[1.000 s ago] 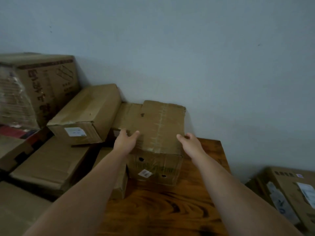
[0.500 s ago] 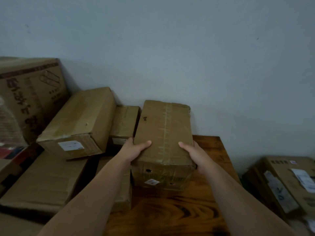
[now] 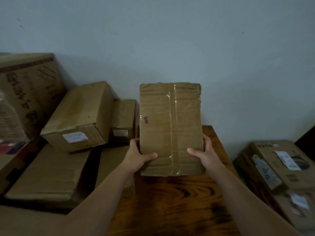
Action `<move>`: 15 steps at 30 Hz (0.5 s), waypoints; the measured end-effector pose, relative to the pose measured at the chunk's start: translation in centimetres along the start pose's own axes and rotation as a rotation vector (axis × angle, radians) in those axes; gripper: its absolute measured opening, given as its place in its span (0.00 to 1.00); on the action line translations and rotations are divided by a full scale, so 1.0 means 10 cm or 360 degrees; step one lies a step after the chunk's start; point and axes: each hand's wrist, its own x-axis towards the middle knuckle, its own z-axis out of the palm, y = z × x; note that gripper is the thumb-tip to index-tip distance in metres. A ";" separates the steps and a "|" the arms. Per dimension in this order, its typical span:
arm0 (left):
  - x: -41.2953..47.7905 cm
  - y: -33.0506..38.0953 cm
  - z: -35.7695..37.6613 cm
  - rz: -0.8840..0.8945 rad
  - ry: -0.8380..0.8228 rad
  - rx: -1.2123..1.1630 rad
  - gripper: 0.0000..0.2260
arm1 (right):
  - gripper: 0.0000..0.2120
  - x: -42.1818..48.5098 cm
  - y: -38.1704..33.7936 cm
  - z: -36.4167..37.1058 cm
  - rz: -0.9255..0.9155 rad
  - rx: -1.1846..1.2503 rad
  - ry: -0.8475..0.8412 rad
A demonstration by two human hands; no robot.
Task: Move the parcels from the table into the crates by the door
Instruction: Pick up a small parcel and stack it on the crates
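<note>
So in the last second the parcel [image 3: 171, 129] went from sitting flat on the worktop [image 3: 170, 201] to being tipped up and lifted toward the camera, which I'd guess means the pickup is done and the carry to the crates (not in view) comes next. Both hands are clamped on its lower edges, left hand [image 3: 139, 155] and right hand [image 3: 203, 155], thumbs on the face. It's a creased brown carton with clear tape down the middle and a small dark scribble, held above the worktop's far end.

left hand [image 3: 138, 156] — thumb on top, clamping | right hand [image 3: 205, 155] — same | forearms outstretched
</note>
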 end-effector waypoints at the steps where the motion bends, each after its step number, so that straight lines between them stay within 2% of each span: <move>1: 0.00 0.00 0.01 0.0045 -0.0054 0.0040 0.46 | 0.41 -0.02 0.02 -0.03 0.0026 0.0005 -0.0007; 3: 0.00 0.04 0.02 0.0133 -0.0154 0.0142 0.50 | 0.41 -0.05 0.06 -0.11 0.0079 -0.0031 -0.0015; 5: 0.01 0.11 0.02 0.0137 -0.0221 0.0205 0.51 | 0.40 -0.07 0.06 -0.17 0.0134 -0.0068 -0.0032; 7: 0.02 0.18 -0.01 0.0057 -0.0238 0.0103 0.44 | 0.40 -0.09 0.01 -0.25 0.0222 0.0036 -0.0087; 9: 0.00 0.28 -0.07 -0.0053 -0.0189 -0.0083 0.31 | 0.47 -0.08 -0.03 -0.35 0.0373 0.0250 -0.0139; 10: -0.01 0.33 -0.10 -0.0104 -0.0161 -0.0199 0.28 | 0.50 -0.08 -0.08 -0.40 0.0449 0.0292 -0.0147; 13: 0.06 0.41 -0.14 -0.0245 -0.0124 -0.0526 0.43 | 0.47 -0.09 -0.25 -0.47 0.0559 0.0293 -0.0169; 15: 0.10 0.48 -0.14 -0.0341 -0.0169 -0.0587 0.53 | 0.47 -0.07 -0.37 -0.48 0.0574 0.0297 -0.0171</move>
